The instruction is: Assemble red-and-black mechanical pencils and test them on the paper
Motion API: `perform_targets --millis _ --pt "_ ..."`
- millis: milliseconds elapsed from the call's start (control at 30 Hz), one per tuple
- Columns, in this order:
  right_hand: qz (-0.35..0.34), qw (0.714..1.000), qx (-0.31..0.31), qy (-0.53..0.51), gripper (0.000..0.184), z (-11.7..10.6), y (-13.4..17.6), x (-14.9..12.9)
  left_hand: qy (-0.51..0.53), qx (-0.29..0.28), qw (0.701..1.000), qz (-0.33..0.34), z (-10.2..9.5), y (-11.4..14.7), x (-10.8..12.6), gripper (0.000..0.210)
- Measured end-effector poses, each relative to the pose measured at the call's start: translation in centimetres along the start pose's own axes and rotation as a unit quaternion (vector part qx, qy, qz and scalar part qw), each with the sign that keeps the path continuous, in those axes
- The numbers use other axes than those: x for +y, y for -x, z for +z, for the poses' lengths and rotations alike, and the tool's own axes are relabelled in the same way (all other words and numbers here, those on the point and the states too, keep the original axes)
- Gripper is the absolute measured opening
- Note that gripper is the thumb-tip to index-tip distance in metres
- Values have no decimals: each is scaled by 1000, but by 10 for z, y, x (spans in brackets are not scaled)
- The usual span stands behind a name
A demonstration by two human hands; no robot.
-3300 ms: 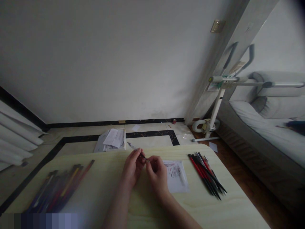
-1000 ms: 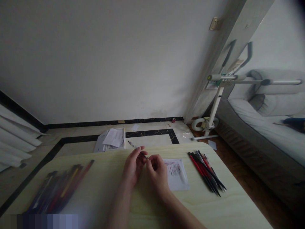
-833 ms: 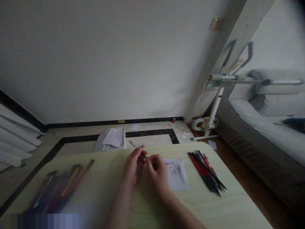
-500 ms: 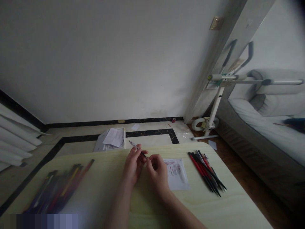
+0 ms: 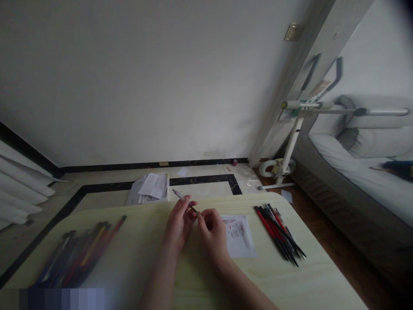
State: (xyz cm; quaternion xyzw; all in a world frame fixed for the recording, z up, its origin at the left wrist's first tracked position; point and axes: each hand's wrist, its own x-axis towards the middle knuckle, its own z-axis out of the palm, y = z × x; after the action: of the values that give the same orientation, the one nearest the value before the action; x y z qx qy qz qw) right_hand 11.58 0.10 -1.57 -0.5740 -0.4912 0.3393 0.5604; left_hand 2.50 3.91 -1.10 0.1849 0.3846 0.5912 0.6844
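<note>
A slim pen (image 5: 178, 194) with a clear or whitish rear end and a dark front slants between my two hands over the table. My left hand (image 5: 178, 221) is closed around its middle, fingers curled. The pen's lower end meets the fingertips of my right hand (image 5: 213, 236), which pinch there; whatever else they hold is too small to make out. Right beside that hand lies a white paper (image 5: 241, 247) with dark and reddish scribbles, partly hidden by it. Farther right is a pile of black and red pens (image 5: 279, 234).
On the left of the pale wooden table (image 5: 142, 241) lies a blurred bunch of coloured pens or pencils (image 5: 77, 258). Beyond the far edge, a box of papers (image 5: 154, 186) stands on the floor. White exercise equipment (image 5: 292, 144) and a grey sofa (image 5: 332, 185) are at the right.
The pen's rear end has shifted slightly up and left, and my left hand has moved a little left with it. My right hand keeps its pinch at the lower end.
</note>
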Motion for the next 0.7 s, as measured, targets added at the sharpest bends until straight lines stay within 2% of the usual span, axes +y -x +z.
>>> perform_targets --millis 300,567,700 --pt "-6 1000 -3 22 9 0 0 -1 -24 -16 999 14 -2 0 0 40" --pt "-5 1000 -3 26 6 0 0 -1 4 -19 1000 8 -4 -1 1 25" --pt "-8 1000 0 18 7 0 0 1 17 -7 1000 10 -5 -2 1 30"
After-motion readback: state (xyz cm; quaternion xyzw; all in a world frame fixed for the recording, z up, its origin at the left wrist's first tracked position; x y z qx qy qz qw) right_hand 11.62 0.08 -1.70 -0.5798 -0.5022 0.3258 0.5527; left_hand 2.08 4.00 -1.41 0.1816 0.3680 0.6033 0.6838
